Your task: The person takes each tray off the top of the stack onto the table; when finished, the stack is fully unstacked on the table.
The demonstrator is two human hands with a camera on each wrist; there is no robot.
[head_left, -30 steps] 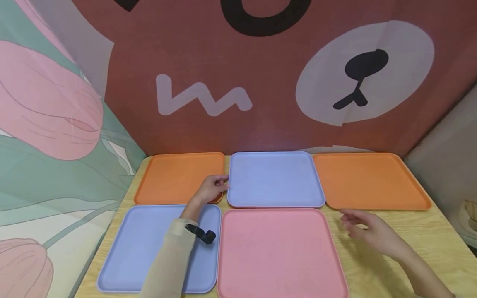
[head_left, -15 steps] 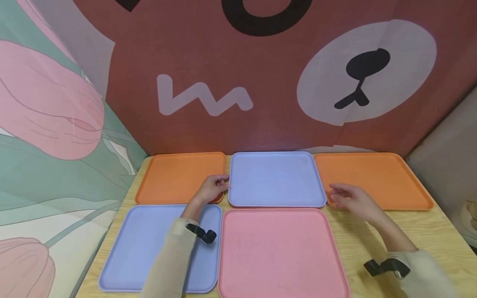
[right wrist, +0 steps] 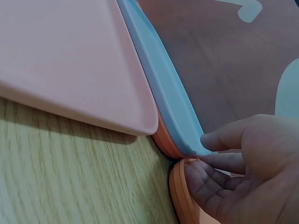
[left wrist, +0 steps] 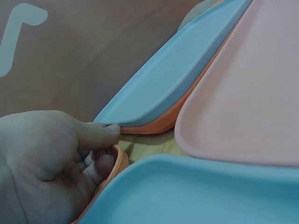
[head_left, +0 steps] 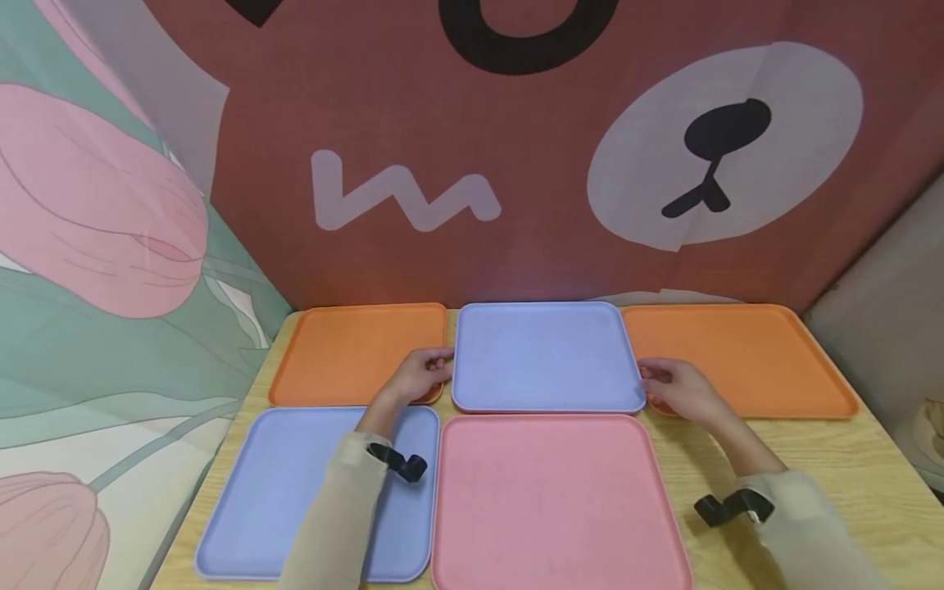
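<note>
At the back middle of the table a blue tray (head_left: 546, 356) lies on top of an orange tray (left wrist: 166, 120), whose edge shows beneath it in both wrist views. My left hand (head_left: 416, 378) pinches the blue tray's left rim, thumb at the edge and the other fingers curled below. On the opposite side my right hand (head_left: 684, 389) has its thumb and forefinger at the right rim near the front corner. Its remaining fingers (right wrist: 205, 184) bend over the edge of the right orange tray (head_left: 745, 360).
In front of the stack lies a pink tray (head_left: 549, 500). Another blue tray (head_left: 258, 492) sits at front left, under my left forearm. A left orange tray (head_left: 354, 348) is behind it. A printed cloth (head_left: 516, 254) rises at the back edge of the wooden table (head_left: 848, 483).
My right hand has moved up and left from the front of the right orange tray to the blue tray's right rim. The left hand and the trays have stayed in place.
</note>
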